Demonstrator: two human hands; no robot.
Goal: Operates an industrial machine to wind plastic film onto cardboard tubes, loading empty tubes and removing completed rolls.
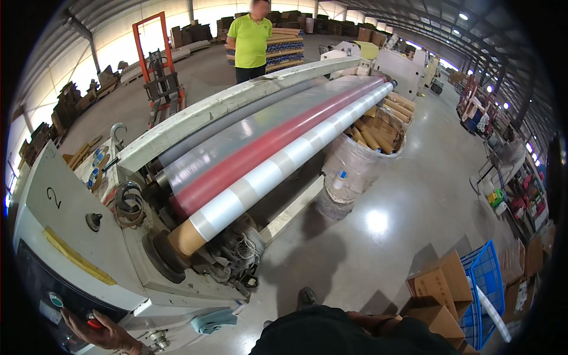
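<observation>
- Left hand point(105, 332) at the black control panel point(36, 273), low on the machine's near end; fingers loosely spread, none curled into a fist.
- Red knob point(94, 323) shows between thumb and fingers; cannot tell from here whether they press or turn it.
- Green-lit button point(56, 300) just beyond the fingertips, on the same panel.
- Right hand out of sight; cannot tell how far open it is or what it has.
- White banded roll point(254, 190) lies slantwise along the machine's front, bare brown core point(187, 238) at the near end.
- Red-banded film point(254, 145) stretched just behind the roll.
- Blue-green cloth point(213, 320) draped below the near end.
- Plastic-wrapped bin point(350, 168) in front of the machine, brown tubes point(371, 138) inside.
- Blue crate point(496, 283) beside open cardboard boxes point(441, 281), floor right.
- Person in yellow-green shirt point(249, 42) stands behind the machine.
</observation>
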